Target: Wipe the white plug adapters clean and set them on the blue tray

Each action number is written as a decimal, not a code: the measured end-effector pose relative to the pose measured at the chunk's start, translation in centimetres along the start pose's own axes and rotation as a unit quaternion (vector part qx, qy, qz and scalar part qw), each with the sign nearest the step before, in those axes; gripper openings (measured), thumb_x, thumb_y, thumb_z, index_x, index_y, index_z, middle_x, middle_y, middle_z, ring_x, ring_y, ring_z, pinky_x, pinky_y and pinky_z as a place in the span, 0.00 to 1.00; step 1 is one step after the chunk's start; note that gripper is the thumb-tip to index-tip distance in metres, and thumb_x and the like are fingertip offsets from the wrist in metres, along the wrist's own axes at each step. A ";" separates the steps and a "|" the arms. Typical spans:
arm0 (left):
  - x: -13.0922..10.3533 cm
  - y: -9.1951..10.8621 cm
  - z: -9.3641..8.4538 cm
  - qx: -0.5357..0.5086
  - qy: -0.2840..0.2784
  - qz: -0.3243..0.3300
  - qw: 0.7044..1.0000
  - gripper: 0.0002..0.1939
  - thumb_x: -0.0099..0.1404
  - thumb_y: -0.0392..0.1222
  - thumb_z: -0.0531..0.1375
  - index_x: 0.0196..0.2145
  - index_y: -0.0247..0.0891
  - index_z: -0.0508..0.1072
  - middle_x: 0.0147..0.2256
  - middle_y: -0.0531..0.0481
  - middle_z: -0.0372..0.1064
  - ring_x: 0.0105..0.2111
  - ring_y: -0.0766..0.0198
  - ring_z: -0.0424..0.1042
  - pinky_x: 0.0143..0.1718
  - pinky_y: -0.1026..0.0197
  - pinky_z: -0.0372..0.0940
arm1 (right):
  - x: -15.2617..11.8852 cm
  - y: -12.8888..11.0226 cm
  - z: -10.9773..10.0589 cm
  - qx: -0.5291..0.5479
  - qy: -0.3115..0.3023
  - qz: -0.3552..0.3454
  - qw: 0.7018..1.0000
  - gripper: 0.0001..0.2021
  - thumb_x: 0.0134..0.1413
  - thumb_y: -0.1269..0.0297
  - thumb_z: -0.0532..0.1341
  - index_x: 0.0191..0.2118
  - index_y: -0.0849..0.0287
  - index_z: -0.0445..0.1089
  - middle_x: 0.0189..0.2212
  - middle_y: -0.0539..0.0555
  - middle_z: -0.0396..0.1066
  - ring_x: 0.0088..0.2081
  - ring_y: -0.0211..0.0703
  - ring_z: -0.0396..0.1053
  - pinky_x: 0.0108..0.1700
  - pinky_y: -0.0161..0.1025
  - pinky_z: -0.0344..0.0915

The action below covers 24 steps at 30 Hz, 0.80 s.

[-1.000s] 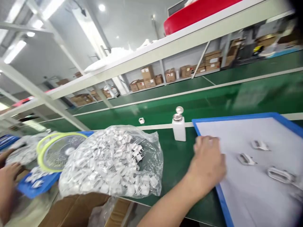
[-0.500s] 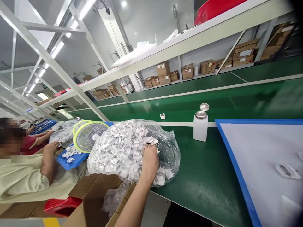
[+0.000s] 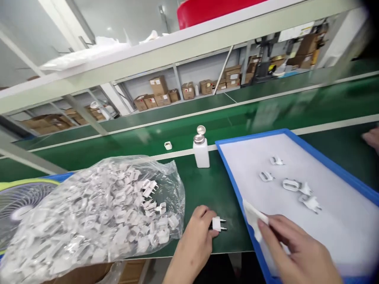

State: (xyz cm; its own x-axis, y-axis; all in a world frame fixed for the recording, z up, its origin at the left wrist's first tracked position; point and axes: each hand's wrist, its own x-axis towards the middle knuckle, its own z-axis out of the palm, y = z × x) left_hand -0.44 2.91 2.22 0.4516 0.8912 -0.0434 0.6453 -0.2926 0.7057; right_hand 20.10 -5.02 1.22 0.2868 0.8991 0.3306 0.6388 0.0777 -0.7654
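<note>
Between the fingers of my left hand (image 3: 199, 236) is a white two-pin plug piece (image 3: 216, 224), its pins pointing right, over the green bench near its front edge. My right hand (image 3: 296, 248) pinches a folded white cloth (image 3: 255, 217) above the left edge of a blue-rimmed tray (image 3: 237, 189). Several white plug pieces (image 3: 311, 203) lie on the tray's white surface. To the left of my left hand, a clear plastic bag (image 3: 170, 185) holds a heap of similar white pieces (image 3: 109, 209).
A white pump bottle (image 3: 202, 154) with its metal lid raised stands behind my hands. Near it is a small white part (image 3: 168, 145). A fan (image 3: 26, 201) sits at far left. Another person's hand (image 3: 372, 138) shows at the right edge. Cardboard (image 3: 85, 274) is below the bag.
The view has turned right. My left hand has left the bag and now holds a plug piece. My right hand has come into view with the cloth, and more of the tray shows.
</note>
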 end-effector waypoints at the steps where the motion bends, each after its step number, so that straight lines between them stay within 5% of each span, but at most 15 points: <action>1: 0.0 -0.2 0.5 0.005 -0.010 0.009 1.000 0.23 0.60 0.20 0.56 0.45 0.42 0.76 0.46 0.46 0.72 0.47 0.56 0.74 0.51 0.58 0.69 | -0.4 -0.4 1.0 -0.038 0.018 -0.043 0.998 0.12 0.68 0.60 0.59 0.50 0.55 0.76 0.34 0.53 0.74 0.30 0.39 0.75 0.31 0.29 0.70; 3: 0.1 -0.7 0.8 0.002 -0.014 0.020 1.000 0.25 0.59 0.19 0.54 0.46 0.42 0.75 0.46 0.46 0.72 0.47 0.56 0.73 0.50 0.58 0.68 | -1.6 -0.9 3.7 -0.091 0.053 -0.107 0.989 0.18 0.69 0.66 0.56 0.61 0.60 0.69 0.39 0.57 0.75 0.35 0.42 0.77 0.38 0.32 0.73; 5: 0.3 -1.0 0.7 -0.013 -0.020 0.020 1.000 0.25 0.59 0.19 0.53 0.46 0.42 0.75 0.45 0.47 0.73 0.45 0.57 0.73 0.48 0.58 0.69 | -2.9 -1.2 6.4 -0.116 0.015 -0.142 0.983 0.21 0.69 0.70 0.53 0.65 0.64 0.63 0.40 0.59 0.75 0.36 0.44 0.78 0.38 0.35 0.75; 9: 0.7 -1.5 0.7 -0.025 -0.007 0.011 1.000 0.25 0.57 0.20 0.52 0.45 0.41 0.77 0.38 0.49 0.75 0.38 0.59 0.73 0.41 0.59 0.69 | -3.8 -1.4 9.7 -0.111 -0.020 -0.136 0.984 0.26 0.69 0.74 0.49 0.70 0.64 0.56 0.40 0.59 0.74 0.35 0.46 0.78 0.34 0.39 0.77; 15: 0.9 -2.7 1.9 -0.006 0.034 0.103 0.994 0.23 0.61 0.21 0.50 0.45 0.36 0.77 0.38 0.45 0.76 0.39 0.57 0.74 0.41 0.58 0.72 | -4.2 -0.1 9.3 -0.106 -0.024 -0.177 0.978 0.28 0.68 0.75 0.50 0.72 0.69 0.50 0.41 0.61 0.74 0.41 0.46 0.78 0.42 0.37 0.77; 19: 1.4 -3.2 2.0 -0.002 0.032 0.177 0.984 0.24 0.62 0.21 0.49 0.46 0.34 0.78 0.36 0.44 0.76 0.38 0.57 0.74 0.38 0.59 0.74 | -4.8 0.5 9.3 -0.130 -0.016 -0.215 0.968 0.26 0.65 0.78 0.52 0.67 0.72 0.58 0.40 0.62 0.75 0.36 0.46 0.77 0.37 0.38 0.77; 24: 1.9 -3.3 1.6 0.003 0.024 0.209 0.978 0.24 0.62 0.21 0.49 0.47 0.35 0.79 0.34 0.45 0.76 0.37 0.57 0.74 0.37 0.59 0.74 | -3.7 -1.0 10.2 -0.166 0.026 -0.161 0.973 0.19 0.66 0.77 0.50 0.58 0.80 0.67 0.35 0.64 0.74 0.29 0.47 0.75 0.29 0.41 0.75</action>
State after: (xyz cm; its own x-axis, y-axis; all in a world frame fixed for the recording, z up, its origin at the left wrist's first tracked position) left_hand -0.75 5.05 -1.30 0.6471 0.7083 0.2821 0.4139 -0.6371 0.6502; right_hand 11.18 -4.02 -4.85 0.0640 0.8281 0.5569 0.8944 0.2000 -0.4001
